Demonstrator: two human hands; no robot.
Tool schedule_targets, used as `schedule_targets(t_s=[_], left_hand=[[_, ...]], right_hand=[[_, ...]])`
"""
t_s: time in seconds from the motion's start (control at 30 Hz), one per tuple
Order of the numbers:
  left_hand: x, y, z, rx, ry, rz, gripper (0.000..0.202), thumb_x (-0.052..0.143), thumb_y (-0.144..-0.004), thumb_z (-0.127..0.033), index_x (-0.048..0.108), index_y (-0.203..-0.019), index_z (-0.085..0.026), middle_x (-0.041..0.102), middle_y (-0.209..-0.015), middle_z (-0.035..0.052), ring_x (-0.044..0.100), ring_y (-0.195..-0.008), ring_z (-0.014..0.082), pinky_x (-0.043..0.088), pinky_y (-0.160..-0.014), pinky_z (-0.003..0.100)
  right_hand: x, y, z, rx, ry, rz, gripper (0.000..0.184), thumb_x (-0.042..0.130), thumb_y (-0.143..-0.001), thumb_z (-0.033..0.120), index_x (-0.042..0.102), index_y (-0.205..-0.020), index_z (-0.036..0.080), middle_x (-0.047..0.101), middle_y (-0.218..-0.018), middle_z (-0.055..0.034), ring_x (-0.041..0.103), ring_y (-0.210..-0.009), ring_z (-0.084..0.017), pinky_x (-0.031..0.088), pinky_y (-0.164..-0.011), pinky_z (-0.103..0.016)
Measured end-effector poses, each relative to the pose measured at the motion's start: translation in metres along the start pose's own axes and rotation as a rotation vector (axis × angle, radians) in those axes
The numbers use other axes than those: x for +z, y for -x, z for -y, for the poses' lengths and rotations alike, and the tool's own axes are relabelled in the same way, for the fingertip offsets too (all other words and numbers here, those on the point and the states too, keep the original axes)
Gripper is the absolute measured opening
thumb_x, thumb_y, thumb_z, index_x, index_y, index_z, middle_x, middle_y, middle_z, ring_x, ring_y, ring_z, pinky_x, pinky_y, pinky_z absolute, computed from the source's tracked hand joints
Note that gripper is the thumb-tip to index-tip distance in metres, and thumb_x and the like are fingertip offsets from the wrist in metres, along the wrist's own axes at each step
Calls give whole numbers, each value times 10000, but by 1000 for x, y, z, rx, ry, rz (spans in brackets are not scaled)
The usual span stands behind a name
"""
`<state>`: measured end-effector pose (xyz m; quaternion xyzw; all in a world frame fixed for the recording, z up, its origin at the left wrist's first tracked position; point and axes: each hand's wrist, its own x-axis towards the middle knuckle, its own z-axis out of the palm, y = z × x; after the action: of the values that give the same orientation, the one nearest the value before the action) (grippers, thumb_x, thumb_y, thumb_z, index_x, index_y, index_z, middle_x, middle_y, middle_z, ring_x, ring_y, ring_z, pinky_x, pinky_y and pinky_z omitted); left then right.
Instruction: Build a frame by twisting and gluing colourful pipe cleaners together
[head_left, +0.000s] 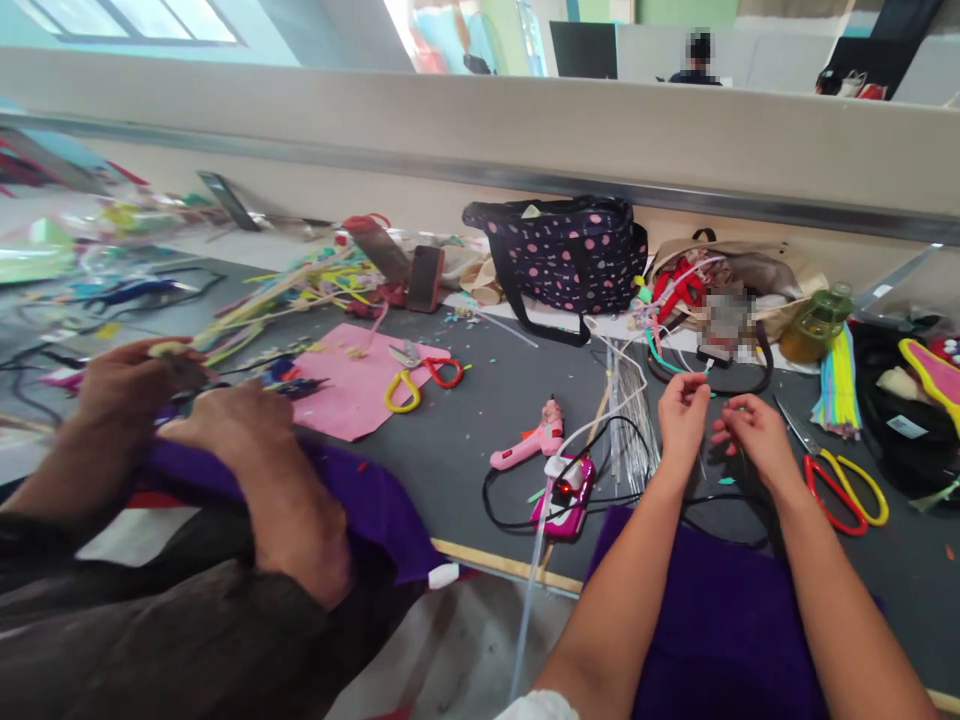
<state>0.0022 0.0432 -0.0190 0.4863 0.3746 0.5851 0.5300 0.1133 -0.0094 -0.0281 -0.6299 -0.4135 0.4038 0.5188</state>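
My left hand is raised over the grey table, thumb and fingertips pinched together. A small green and white bit shows at its fingertips, too small to name. Just right of it, my right hand has its fingers curled in; whatever is between them is hidden. Beyond the hands lies a dark phone-like object with a white cable. Red-and-yellow scissors rest to the right of my right hand. To the left of my left hand are a bundle of clear thin sticks and a pink power strip.
A pink glue gun and other scissors on a pink sheet lie leftward. A patterned bag, green bottle and striped pipe cleaners stand behind. A co-worker's hands work at the left; black cords cross the table.
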Motion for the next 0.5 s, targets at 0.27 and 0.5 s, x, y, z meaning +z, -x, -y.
schedule_targets(t_s=[0.27,0.5], left_hand=[[-12,-13,27,23,-568,147,118,589,-789,-196,667,-876,-182,664,-824,24,562,-717,143,425,-706,263],[-16,-13,27,96,-1254,238,247,548,-841,-226,651,-1061,-182,601,-1101,127,491,-1081,275,414,-904,375]], right_hand=[[-46,3,-15,-60,-57,-303,299,666,-707,449,526,-808,206,692,-722,-52,672,-718,-207,487,-486,-230],[-52,-5,-31,-177,145,-311,212,642,-707,409,575,-726,208,598,-655,2,526,-571,-144,435,-534,-257]])
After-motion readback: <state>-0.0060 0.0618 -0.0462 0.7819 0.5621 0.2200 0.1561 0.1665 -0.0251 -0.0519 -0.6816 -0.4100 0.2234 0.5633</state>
